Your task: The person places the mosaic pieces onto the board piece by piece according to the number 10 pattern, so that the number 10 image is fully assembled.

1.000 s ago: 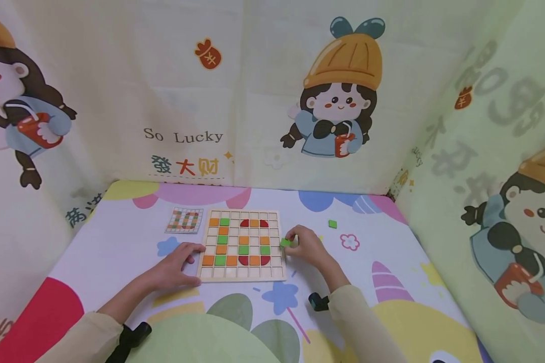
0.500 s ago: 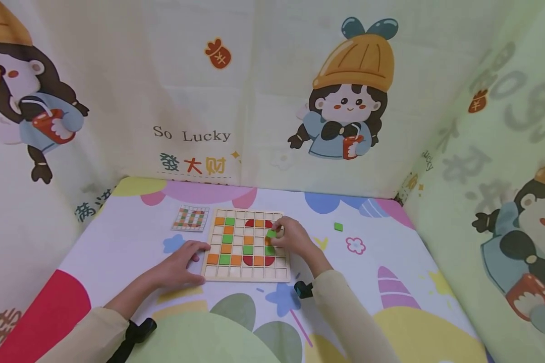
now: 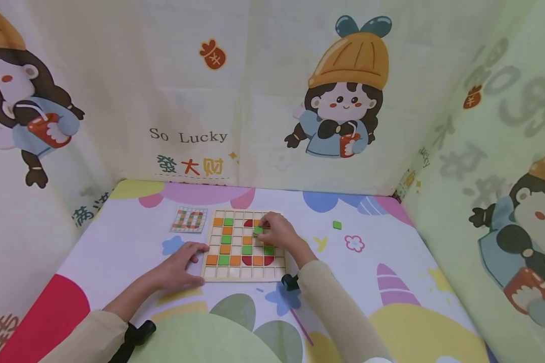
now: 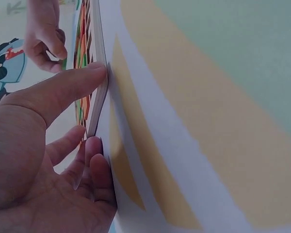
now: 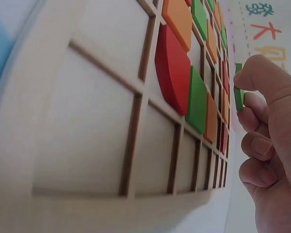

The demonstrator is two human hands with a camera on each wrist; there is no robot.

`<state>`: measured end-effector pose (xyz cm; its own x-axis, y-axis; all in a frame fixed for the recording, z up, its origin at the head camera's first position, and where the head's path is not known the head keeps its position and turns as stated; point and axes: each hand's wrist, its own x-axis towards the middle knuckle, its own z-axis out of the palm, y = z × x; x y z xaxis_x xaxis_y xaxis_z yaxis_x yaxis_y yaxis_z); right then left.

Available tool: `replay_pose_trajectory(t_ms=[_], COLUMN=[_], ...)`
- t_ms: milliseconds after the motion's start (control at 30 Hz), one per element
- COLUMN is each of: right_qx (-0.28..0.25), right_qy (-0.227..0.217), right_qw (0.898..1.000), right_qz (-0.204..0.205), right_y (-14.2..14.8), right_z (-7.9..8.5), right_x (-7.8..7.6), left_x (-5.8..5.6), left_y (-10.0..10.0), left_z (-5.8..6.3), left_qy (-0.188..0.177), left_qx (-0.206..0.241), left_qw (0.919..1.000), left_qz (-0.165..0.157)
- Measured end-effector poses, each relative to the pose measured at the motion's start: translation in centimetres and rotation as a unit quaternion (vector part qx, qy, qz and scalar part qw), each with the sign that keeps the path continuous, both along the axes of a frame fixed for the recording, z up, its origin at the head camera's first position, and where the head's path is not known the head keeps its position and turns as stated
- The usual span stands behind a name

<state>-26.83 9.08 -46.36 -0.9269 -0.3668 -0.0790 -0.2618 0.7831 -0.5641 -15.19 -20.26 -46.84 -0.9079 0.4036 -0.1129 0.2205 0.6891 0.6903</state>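
Note:
A wooden grid board [image 3: 245,274] lies on the table, holding orange and green square tiles and red rounded ones. My right hand [image 3: 279,233] is over its upper part, pinching a green square tile [image 5: 239,88] between thumb and finger. In the right wrist view this tile stands off the board face, and the other fingers curl behind. My left hand [image 3: 178,264] rests at the board's left edge. Seen from the left wrist, the thumb [image 4: 77,85] presses the board's side and the other fingers touch along the edge. My right hand hides several upper right cells.
A small pattern card [image 3: 188,220] with a coloured grid lies beside the board's upper left corner. Another green tile [image 3: 337,225] sits alone on the patterned tablecloth [image 3: 318,272] to the right. A printed curtain [image 3: 263,101] hangs behind the table and along both sides.
My right hand has carried the green tile leftward from beside the board's right edge to over its upper part. The left hand stays at the left edge.

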Motion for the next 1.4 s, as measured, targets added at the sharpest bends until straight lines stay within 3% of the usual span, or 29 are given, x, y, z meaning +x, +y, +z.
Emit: replay_pose_trajectory(t_ms=[300, 567, 1033, 1400], right_qx=[-0.006, 0.015, 0.004, -0.022], right_qy=[-0.037, -0.031, -0.019, -0.01], right_qw=[0.999, 0.999, 0.999, 1.0], right_qz=[-0.003, 0.014, 0.029, -0.001], right_y=[-1.6, -1.9, -1.8, -0.7], right_z=[-0.4, -0.5, -0.6, -0.4], right_x=[-0.4, -0.7, -0.9, -1.0], left_x=[0.0, 0.2, 0.0, -0.2], left_y=[-0.1, 0.0, 0.2, 0.0], left_z=[-0.4, -0.4, -0.4, -0.2], left_qy=[-0.011, -0.007, -0.007, -0.009], left_qx=[-0.003, 0.002, -0.005, -0.014], left_qw=[0.9999, 1.0, 0.9999, 0.9998], left_qz=[0.007, 0.005, 0.01, 0.015])
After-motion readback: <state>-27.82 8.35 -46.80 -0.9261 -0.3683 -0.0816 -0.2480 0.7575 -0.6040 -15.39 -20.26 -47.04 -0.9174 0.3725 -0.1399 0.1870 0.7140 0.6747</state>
